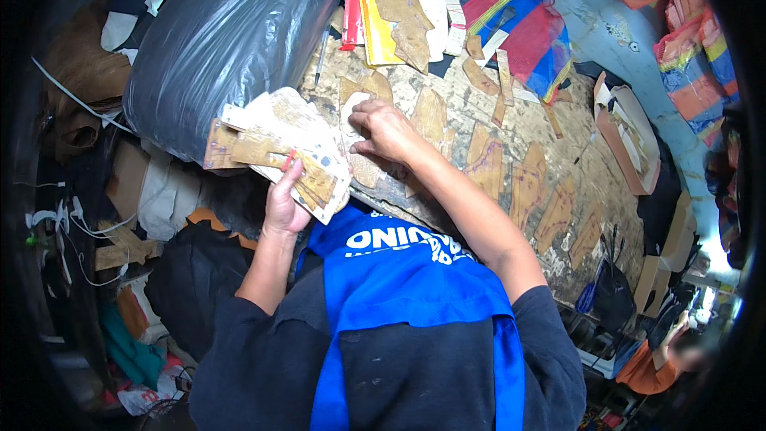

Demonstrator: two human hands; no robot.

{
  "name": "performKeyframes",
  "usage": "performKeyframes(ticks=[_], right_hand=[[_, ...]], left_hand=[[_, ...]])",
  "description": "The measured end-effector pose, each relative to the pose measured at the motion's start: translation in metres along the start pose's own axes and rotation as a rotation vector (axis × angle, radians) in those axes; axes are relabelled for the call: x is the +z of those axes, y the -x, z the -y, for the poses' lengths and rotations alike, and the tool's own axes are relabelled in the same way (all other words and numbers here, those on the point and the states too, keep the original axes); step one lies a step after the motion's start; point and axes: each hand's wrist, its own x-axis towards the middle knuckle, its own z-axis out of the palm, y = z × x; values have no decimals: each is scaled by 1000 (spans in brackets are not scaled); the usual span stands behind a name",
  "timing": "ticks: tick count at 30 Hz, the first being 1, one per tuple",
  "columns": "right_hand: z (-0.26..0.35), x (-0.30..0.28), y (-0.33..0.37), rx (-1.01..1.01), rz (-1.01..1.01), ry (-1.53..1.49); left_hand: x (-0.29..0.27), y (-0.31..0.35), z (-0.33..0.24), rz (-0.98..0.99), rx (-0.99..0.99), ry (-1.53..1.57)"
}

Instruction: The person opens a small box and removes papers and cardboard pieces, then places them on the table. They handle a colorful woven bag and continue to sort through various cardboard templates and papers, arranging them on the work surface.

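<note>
From the head view, the left hand (285, 206) held a fanned stack of cardboard patterns (279, 148) in a clenched grip beside the black bag (223, 32). The right hand (383, 132) pressed fingertips, released, on a pattern piece (361, 161) lying on the table (511, 124).

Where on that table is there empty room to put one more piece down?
Bare board shows just past the right hand, between it and the stack of cards at the far edge. The right half of the table is crowded with flat brown pieces. The left hand holds a fan of pieces.
</note>
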Motion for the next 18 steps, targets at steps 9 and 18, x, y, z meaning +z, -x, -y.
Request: performKeyframes(ticks=[9,18], right_hand=[[4,22,-21,-132,-174,345],[-55,-32,-22,547,-741,-673]], left_hand=[[-7,-7,22,20,-92,23],[-15,-16,26,-1,-62,35]])
